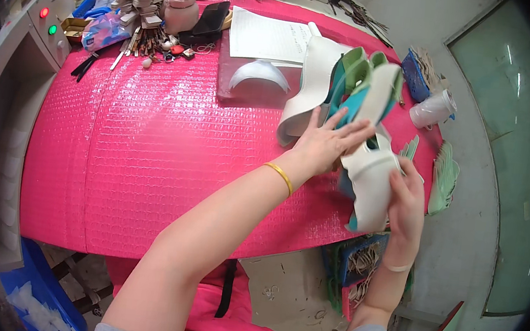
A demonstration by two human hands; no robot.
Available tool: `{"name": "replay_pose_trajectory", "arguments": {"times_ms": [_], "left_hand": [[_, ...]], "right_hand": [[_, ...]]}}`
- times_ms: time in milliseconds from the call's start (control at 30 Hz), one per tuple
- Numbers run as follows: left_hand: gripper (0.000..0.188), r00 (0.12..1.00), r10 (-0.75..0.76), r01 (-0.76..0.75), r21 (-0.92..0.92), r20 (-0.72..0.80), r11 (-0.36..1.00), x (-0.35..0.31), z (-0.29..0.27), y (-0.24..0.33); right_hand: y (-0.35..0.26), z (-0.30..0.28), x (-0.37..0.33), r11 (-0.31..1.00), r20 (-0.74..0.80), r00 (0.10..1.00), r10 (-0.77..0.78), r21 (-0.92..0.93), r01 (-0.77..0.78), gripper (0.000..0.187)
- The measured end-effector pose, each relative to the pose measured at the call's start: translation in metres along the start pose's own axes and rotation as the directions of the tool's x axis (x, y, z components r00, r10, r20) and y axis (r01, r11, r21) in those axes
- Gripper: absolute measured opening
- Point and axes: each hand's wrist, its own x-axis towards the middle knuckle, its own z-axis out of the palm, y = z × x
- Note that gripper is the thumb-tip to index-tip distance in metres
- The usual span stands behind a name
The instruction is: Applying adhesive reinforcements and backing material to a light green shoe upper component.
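- Holding a white moulded shoe sole [370, 176] at the right edge of the desk [150, 153]; it looks light and stiff, probably smooth, so best gripped by its narrow side edges.
- Sole: white upper face, teal showing along the underside, curved wedge shape.
- Right hand [406, 206] is wrapped round its lower side, fingers closed on it.
- Left hand [327, 143] lies open, fingers spread, on the row of white, green and teal soles [351, 87] standing just behind.
- Desk covered in pink bubble sheet; white paper sheet [269, 37] and a white curved piece [260, 74] further back.
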Motion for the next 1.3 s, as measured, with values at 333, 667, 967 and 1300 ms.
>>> {"name": "replay_pose_trajectory", "arguments": {"times_ms": [333, 667, 967, 1300], "left_hand": [[0.043, 0.96, -0.263, 0.277, -0.188, 0.095, 0.942, -0.03, -0.016, 0.008], [0.061, 0.851, -0.27, 0.396, -0.888, 0.451, -0.233, -0.199, -0.114, -0.064], [0.047, 0.505, -0.863, 0.813, -0.339, 0.01, 0.472, -0.29, -0.198, -0.132], [0.034, 0.55, -0.796, 0.486, -0.872, 0.255, 0.056, -0.176, -0.211, -0.083]], "right_hand": [[-0.03, 0.027, -0.109, 0.971, -0.254, 0.947, -0.198, -0.183, 0.154, 0.029], [0.044, 0.151, -0.083, 0.512, 0.995, -0.057, 0.076, 0.01, 0.859, 0.011], [0.096, 0.186, 0.128, 0.074, 0.509, 0.536, -0.673, -0.675, 0.734, 0.049], [0.083, 0.272, 0.062, 0.118, 0.5, 0.408, -0.764, -0.513, 0.85, 0.021]]}}
